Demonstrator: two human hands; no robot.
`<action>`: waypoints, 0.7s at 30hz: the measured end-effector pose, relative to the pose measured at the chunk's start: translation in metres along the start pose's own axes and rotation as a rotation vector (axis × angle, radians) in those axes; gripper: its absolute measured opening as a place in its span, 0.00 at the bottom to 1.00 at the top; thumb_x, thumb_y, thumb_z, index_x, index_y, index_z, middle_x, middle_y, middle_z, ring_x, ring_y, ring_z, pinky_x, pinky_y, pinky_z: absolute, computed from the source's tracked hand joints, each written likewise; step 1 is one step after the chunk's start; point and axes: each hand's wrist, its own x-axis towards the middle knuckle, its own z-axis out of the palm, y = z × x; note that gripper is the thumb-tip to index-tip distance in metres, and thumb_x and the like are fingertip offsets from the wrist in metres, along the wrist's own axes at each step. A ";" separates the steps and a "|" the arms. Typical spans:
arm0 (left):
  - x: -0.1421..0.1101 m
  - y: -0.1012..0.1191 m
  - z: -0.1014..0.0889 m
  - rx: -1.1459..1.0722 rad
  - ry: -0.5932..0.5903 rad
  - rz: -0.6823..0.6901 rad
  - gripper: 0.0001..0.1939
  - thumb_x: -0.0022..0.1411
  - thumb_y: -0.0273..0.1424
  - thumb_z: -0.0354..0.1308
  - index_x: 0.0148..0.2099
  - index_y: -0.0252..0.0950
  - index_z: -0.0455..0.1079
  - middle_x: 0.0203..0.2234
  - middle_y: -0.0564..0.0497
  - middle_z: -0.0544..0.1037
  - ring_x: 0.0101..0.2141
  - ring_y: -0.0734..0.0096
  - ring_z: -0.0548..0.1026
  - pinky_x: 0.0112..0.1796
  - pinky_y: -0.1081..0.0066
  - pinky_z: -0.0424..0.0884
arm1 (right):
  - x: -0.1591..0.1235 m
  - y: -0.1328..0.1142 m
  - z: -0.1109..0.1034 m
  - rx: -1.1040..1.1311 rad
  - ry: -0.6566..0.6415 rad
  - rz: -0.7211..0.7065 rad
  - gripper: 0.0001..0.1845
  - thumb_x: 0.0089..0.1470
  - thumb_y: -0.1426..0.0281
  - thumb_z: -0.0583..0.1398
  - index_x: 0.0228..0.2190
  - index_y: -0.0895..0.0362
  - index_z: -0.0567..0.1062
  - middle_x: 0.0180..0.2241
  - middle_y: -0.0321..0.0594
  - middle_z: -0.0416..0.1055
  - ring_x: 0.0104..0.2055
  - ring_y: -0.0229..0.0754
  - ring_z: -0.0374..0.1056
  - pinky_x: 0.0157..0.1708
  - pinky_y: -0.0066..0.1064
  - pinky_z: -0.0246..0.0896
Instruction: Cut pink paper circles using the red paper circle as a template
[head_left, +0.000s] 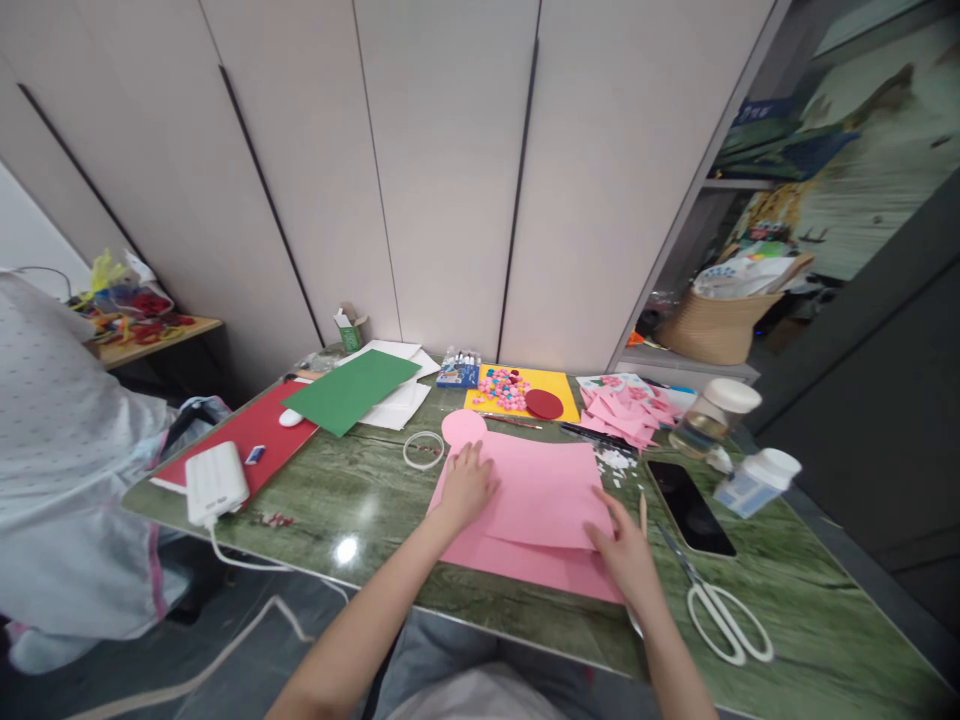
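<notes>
My left hand (469, 487) lies with its fingers stretched out on the left part of a pink paper sheet (544, 490). A second pink sheet (540, 570) shows beneath it along the near side. My right hand (622, 550) is at the right edge of the upper sheet, thumb and fingers apart and touching the paper. Just beyond my left fingertips is a pink paper circle (463, 426). A pale ring (424, 450) rests left of that. White-handled scissors (727, 620) and a pencil (643, 512) lie to the right of my right hand.
A black phone (691, 508) and two white-capped bottles (716, 415) stand right. Behind are pink scraps (622, 412), a yellow sheet (566, 385) with beads, and a dark red circle (544, 404). Green paper (356, 388), red paper (277, 465) and a power bank (216, 482) are left. A person sits at far left.
</notes>
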 end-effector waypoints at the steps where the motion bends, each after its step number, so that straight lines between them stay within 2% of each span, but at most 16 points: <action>1: 0.008 -0.002 0.002 -0.002 0.005 -0.014 0.18 0.60 0.38 0.50 0.50 0.38 0.66 0.61 0.41 0.54 0.60 0.51 0.49 0.54 0.48 0.49 | 0.000 0.001 -0.005 -0.097 -0.012 -0.030 0.29 0.46 0.65 0.55 0.51 0.60 0.68 0.52 0.50 0.66 0.53 0.50 0.63 0.52 0.42 0.55; 2: 0.016 -0.004 0.004 -0.009 0.009 -0.029 0.18 0.60 0.38 0.50 0.50 0.38 0.67 0.61 0.41 0.53 0.60 0.51 0.49 0.54 0.48 0.47 | 0.001 0.001 -0.009 -0.173 -0.030 -0.040 0.28 0.46 0.66 0.54 0.50 0.60 0.69 0.51 0.50 0.67 0.51 0.50 0.65 0.50 0.41 0.57; 4: 0.026 -0.010 0.006 -0.031 0.025 -0.072 0.18 0.60 0.39 0.50 0.51 0.38 0.67 0.61 0.40 0.53 0.61 0.49 0.47 0.55 0.46 0.43 | 0.001 -0.002 -0.019 -0.293 -0.065 -0.020 0.28 0.48 0.67 0.52 0.51 0.61 0.68 0.48 0.50 0.70 0.40 0.47 0.71 0.42 0.38 0.62; 6: 0.029 -0.016 0.007 -0.068 0.040 -0.117 0.19 0.60 0.39 0.49 0.51 0.38 0.67 0.62 0.40 0.52 0.62 0.49 0.45 0.55 0.44 0.41 | 0.000 -0.008 -0.030 -0.416 -0.086 0.000 0.27 0.50 0.68 0.50 0.52 0.59 0.67 0.45 0.48 0.73 0.28 0.43 0.72 0.34 0.35 0.64; 7: 0.029 -0.019 0.006 -0.094 0.046 -0.140 0.19 0.61 0.39 0.49 0.51 0.38 0.67 0.62 0.40 0.51 0.62 0.48 0.44 0.55 0.44 0.39 | -0.001 -0.011 -0.037 -0.461 -0.091 -0.002 0.27 0.51 0.68 0.49 0.53 0.57 0.67 0.43 0.47 0.74 0.25 0.42 0.71 0.32 0.34 0.64; 9: 0.025 -0.024 0.005 -0.167 0.053 -0.182 0.19 0.60 0.38 0.49 0.51 0.38 0.68 0.62 0.40 0.51 0.62 0.48 0.42 0.55 0.43 0.36 | -0.005 -0.017 -0.052 -0.475 -0.067 -0.060 0.26 0.53 0.67 0.49 0.53 0.56 0.67 0.46 0.46 0.73 0.29 0.42 0.72 0.33 0.32 0.64; 11: 0.022 -0.027 0.003 -0.273 0.054 -0.217 0.18 0.59 0.37 0.50 0.50 0.38 0.68 0.63 0.41 0.50 0.63 0.50 0.40 0.56 0.44 0.33 | -0.009 -0.021 -0.070 -0.460 -0.006 -0.107 0.24 0.53 0.65 0.50 0.51 0.55 0.69 0.48 0.44 0.72 0.38 0.44 0.72 0.35 0.31 0.65; 14: 0.021 -0.027 -0.002 -0.506 0.060 -0.257 0.20 0.58 0.37 0.53 0.52 0.38 0.66 0.64 0.43 0.47 0.63 0.52 0.36 0.57 0.46 0.31 | -0.014 -0.024 -0.099 -0.385 0.125 -0.144 0.24 0.53 0.61 0.52 0.50 0.54 0.70 0.49 0.43 0.71 0.48 0.47 0.68 0.44 0.34 0.61; 16: 0.028 -0.021 -0.010 -0.716 0.069 -0.267 0.24 0.57 0.39 0.54 0.55 0.37 0.63 0.64 0.43 0.47 0.63 0.53 0.37 0.57 0.47 0.35 | -0.012 -0.024 -0.116 -0.309 0.235 -0.120 0.24 0.51 0.60 0.55 0.49 0.55 0.71 0.49 0.44 0.71 0.50 0.49 0.66 0.48 0.36 0.59; 17: 0.033 -0.017 -0.015 -0.836 0.069 -0.263 0.26 0.56 0.40 0.55 0.56 0.37 0.62 0.63 0.41 0.50 0.63 0.53 0.41 0.57 0.48 0.40 | -0.008 -0.025 -0.121 -0.271 0.275 -0.105 0.24 0.51 0.59 0.56 0.48 0.55 0.71 0.49 0.45 0.71 0.51 0.50 0.65 0.50 0.37 0.57; 19: 0.046 -0.005 -0.030 -1.106 0.058 -0.229 0.26 0.58 0.41 0.51 0.56 0.35 0.61 0.58 0.38 0.61 0.58 0.54 0.57 0.54 0.51 0.54 | 0.004 -0.030 -0.126 -0.196 0.321 -0.096 0.25 0.49 0.59 0.57 0.48 0.55 0.72 0.50 0.45 0.70 0.52 0.51 0.64 0.51 0.39 0.56; 21: 0.062 0.008 -0.052 -1.378 0.062 -0.174 0.25 0.61 0.42 0.47 0.57 0.35 0.60 0.52 0.38 0.69 0.50 0.56 0.69 0.48 0.55 0.64 | 0.023 -0.041 -0.123 -0.123 0.370 -0.144 0.26 0.48 0.59 0.58 0.48 0.56 0.72 0.49 0.45 0.70 0.50 0.50 0.65 0.49 0.37 0.59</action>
